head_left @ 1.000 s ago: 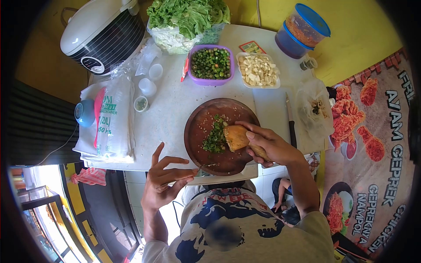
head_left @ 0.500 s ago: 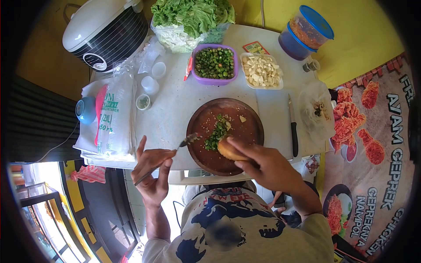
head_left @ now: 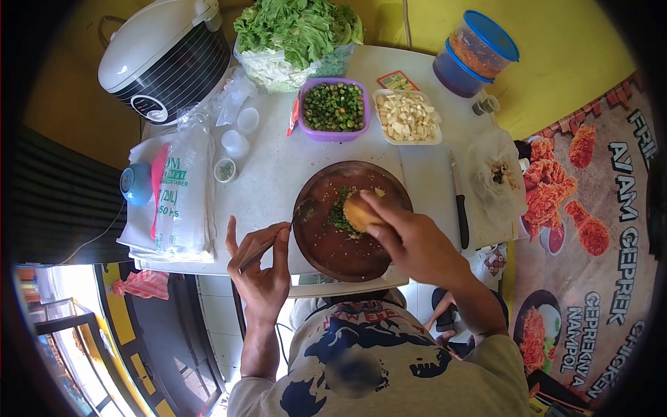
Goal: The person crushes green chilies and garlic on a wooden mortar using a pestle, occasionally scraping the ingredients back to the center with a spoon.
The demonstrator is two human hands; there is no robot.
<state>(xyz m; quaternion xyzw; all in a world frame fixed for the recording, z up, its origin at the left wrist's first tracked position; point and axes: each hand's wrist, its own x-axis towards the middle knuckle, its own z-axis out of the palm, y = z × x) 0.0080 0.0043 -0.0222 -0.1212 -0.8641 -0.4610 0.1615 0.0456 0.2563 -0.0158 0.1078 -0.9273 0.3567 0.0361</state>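
In my right hand [head_left: 425, 243] is a rounded wooden pestle [head_left: 359, 211], pressed down among chopped green pieces [head_left: 338, 214] in a round brown mortar [head_left: 333, 257]. Pale crumbs and seeds are scattered over the mortar's surface. My left hand [head_left: 264, 267] pinches the handle of a metal spoon [head_left: 257, 256] between thumb and fingers, at the mortar's left edge. The spoon's head is hard to make out against the dark mortar. Behind the mortar stand a purple tub of cut green chilies [head_left: 335, 105] and a white tray of pale chopped pieces, perhaps garlic [head_left: 406, 117].
A knife [head_left: 460, 201] lies on the white board [head_left: 431, 201] right of the mortar. Plastic packs [head_left: 184, 208], a blue bowl [head_left: 136, 184] and small cups [head_left: 235, 144] are at left. A rice cooker [head_left: 167, 62], lettuce box [head_left: 295, 42] and lidded containers [head_left: 479, 52] stand behind.
The pestle has moved up onto the green pieces and covers part of them. My left hand has shifted right, and the spoon has lowered to the mortar's left side.
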